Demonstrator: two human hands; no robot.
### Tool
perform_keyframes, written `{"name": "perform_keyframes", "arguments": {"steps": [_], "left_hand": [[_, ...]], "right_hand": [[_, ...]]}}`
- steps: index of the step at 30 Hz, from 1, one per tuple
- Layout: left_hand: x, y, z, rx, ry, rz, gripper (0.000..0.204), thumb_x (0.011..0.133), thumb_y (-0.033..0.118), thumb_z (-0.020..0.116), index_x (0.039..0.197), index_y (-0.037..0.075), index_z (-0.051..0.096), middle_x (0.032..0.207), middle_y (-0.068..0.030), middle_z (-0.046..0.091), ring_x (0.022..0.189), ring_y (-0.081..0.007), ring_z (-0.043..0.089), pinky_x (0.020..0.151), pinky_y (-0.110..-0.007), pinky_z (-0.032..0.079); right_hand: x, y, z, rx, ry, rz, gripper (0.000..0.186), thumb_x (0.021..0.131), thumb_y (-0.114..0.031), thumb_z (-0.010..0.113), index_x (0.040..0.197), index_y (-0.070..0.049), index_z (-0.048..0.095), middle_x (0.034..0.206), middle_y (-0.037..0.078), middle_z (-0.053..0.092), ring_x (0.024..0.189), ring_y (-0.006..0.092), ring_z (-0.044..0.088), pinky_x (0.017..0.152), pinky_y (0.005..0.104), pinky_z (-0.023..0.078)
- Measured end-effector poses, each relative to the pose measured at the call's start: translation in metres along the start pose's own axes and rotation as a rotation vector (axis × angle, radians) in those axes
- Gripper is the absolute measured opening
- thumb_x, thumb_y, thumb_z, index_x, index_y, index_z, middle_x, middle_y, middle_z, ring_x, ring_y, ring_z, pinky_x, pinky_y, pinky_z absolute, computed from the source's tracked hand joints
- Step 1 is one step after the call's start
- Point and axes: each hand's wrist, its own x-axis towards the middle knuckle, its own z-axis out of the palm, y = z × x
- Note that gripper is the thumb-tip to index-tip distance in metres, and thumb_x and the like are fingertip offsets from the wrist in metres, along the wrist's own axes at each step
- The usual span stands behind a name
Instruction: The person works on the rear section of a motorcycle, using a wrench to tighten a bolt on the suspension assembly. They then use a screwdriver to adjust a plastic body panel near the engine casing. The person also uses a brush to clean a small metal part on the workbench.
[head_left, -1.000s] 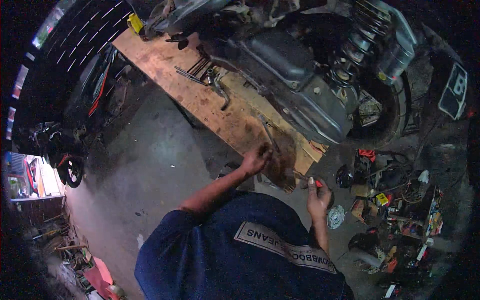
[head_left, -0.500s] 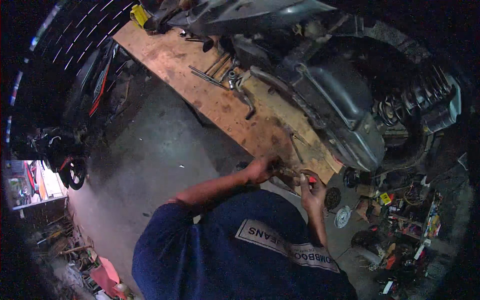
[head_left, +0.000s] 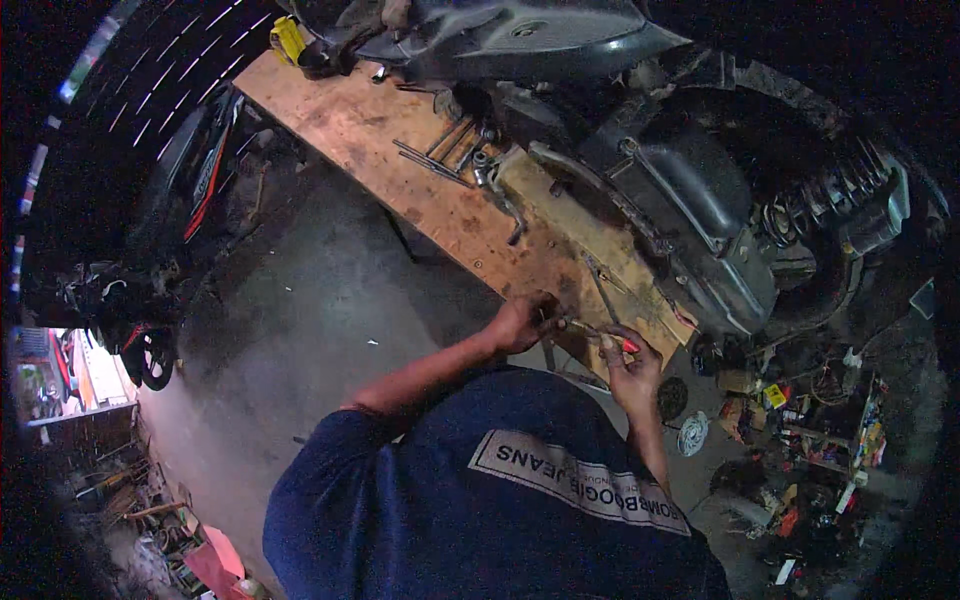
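Note:
My left hand (head_left: 518, 325) is over the near edge of a wooden workbench (head_left: 345, 140). Its fingers close on a small dark piece that I cannot make out. Close by on the right, my right hand (head_left: 632, 370) grips a slim red-handled tool (head_left: 629, 346). The thin shaft of this tool points left toward the fingers of my left hand; whether it touches the dark piece cannot be told. Just beyond both hands, a thin rod-like tool (head_left: 601, 288) lies on the board.
A scooter (head_left: 690, 190) with its dark engine casing stands along the bench's far side. Several long metal rods (head_left: 435, 163) and a bent metal lever (head_left: 512, 215) lie on the wood. A silver disc (head_left: 693, 433) and scattered parts cover the floor at right. A motorcycle (head_left: 145, 345) stands far left.
The whole view has shifted slightly, with the bench lower and farther right. My hands have come up a little, and more of the tool's shaft shows between them.

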Motion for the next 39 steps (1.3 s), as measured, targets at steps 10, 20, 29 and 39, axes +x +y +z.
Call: {"name": "perform_keyframes", "arguments": {"steps": [10,20,29,39], "left_hand": [[-0.035,-0.031,0.043,-0.169,0.004,0.029,0.027,0.089,0.026,0.071,0.104,0.004,0.064,0.099,-0.0153,0.069,0.089,-0.0277,0.068,0.077,-0.039,0.052],[-0.087,0.017,0.076,0.130,-0.048,-0.047,0.041,0.081,0.026,0.078,0.113,0.006,0.062,0.110,-0.0165,0.064,0.099,-0.0344,0.064,0.081,-0.042,0.052],[-0.103,0.067,0.089,0.505,0.119,0.217,0.052,0.075,0.022,0.079,0.121,0.010,0.059,0.121,-0.0183,0.055,0.116,-0.0399,0.050,0.101,-0.050,0.041],[-0.094,0.061,0.050,0.530,0.031,0.182,0.023,0.091,0.017,0.059,0.112,0.007,0.062,0.103,-0.0153,0.061,0.104,-0.0378,0.057,0.092,-0.049,0.043]], "right_hand": [[-0.063,0.005,-0.013,-0.009,-0.022,-0.017,0.023,0.089,-0.011,0.069,0.111,-0.002,0.068,0.102,0.013,0.071,0.101,0.0196,0.064,0.090,0.0335,0.049],[-0.120,0.058,-0.033,-0.014,0.066,-0.025,0.026,0.089,-0.024,0.072,0.107,-0.006,0.070,0.097,0.014,0.072,0.090,0.0244,0.071,0.080,0.0343,0.054],[-0.124,0.058,-0.017,0.007,0.063,-0.094,0.029,0.086,-0.027,0.075,0.110,-0.011,0.072,0.100,0.013,0.073,0.090,0.0249,0.072,0.080,0.0335,0.055],[-0.055,0.099,-0.014,0.079,-0.042,-0.150,0.040,0.086,-0.017,0.071,0.125,-0.009,0.064,0.122,0.011,0.065,0.109,0.0236,0.063,0.092,0.0371,0.050]]}}
